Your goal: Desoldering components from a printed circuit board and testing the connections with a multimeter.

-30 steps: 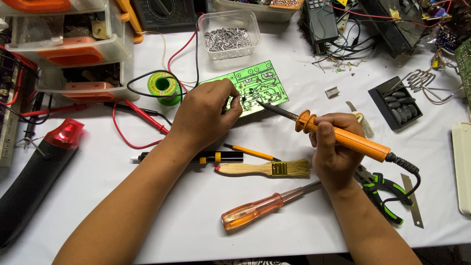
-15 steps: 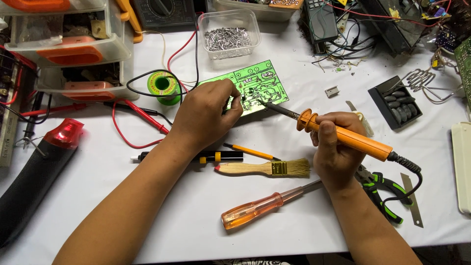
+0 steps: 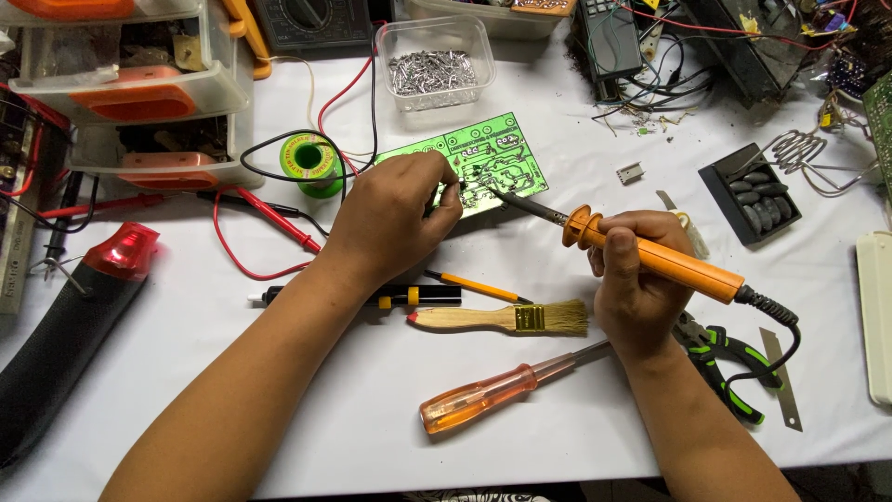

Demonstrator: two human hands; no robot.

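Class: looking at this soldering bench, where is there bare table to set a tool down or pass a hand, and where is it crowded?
Free: the white table between the left forearm and the orange screwdriver; also the patch between the circuit board, the black tray and the soldering iron. Crowded: the back edge with wires, and beside the right hand near the pliers.

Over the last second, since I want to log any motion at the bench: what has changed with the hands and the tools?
Hardly anything. The right hand keeps its grip on the orange soldering iron, tip on the green circuit board; at most it eased slightly. The left hand stays at the board's near edge. The brush, screwdriver and solder spool lie as before.
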